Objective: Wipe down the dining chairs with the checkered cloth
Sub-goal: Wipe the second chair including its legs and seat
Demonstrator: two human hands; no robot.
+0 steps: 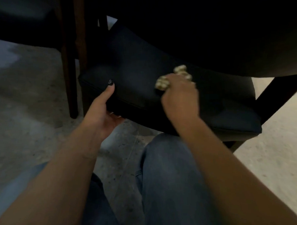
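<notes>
While the head view looked down | right hand (179, 94) curled over bunched checkered cloth (165, 81), cloth poking out beyond its fingers, pressed onto dark chair seat (141, 67) | left hand (101, 110) gripped seat's front edge, thumb on top, fingers underneath, well left of cloth | jeans (167, 172) below both hands

Dim home dining area: dark cushioned chair (159, 73), wooden legs (71, 65), speckled floor (30, 102).

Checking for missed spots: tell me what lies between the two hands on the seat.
Head view: only bare dark seat cushion lies between the left hand and the right hand gripping the checkered cloth.
</notes>
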